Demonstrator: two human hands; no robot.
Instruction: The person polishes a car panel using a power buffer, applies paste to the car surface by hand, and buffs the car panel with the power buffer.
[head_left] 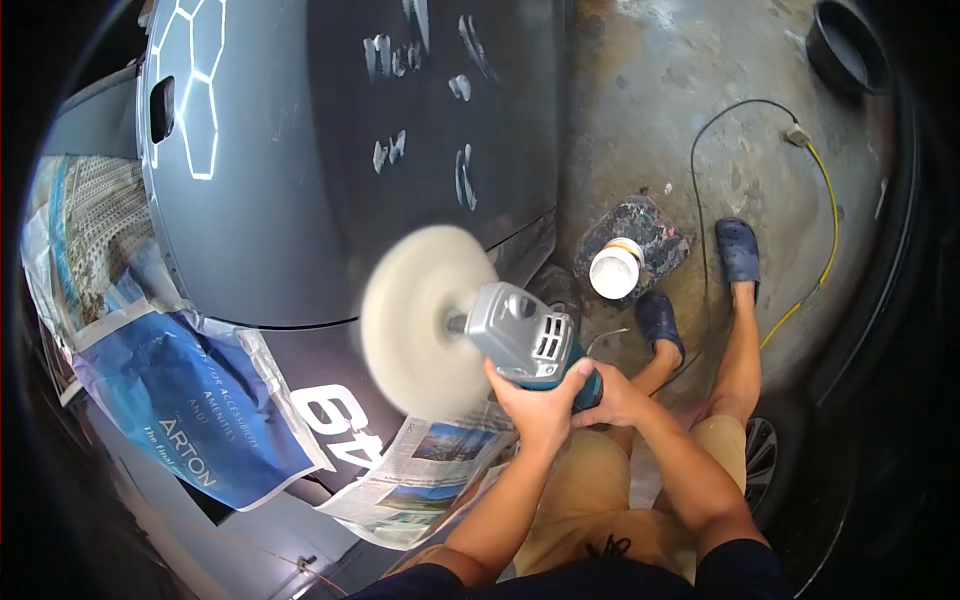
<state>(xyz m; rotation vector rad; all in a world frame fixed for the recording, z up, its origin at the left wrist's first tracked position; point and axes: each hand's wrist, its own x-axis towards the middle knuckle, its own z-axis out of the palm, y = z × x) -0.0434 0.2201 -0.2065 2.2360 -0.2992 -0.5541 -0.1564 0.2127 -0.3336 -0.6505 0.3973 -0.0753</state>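
Both my hands hold a teal and silver power polisher. My left hand is wrapped round the underside of its body, near the metal head. Behind it, my right hand grips the rear handle. The polisher's round cream pad is blurred and stands in front of the dark grey car panel; whether it touches the panel I cannot tell. White smears of paste mark the upper part of the panel.
Newspaper and a blue printed sheet cover the car's lower parts. A white tub stands on a stained board near my feet. A cable crosses the floor. A black basin lies top right.
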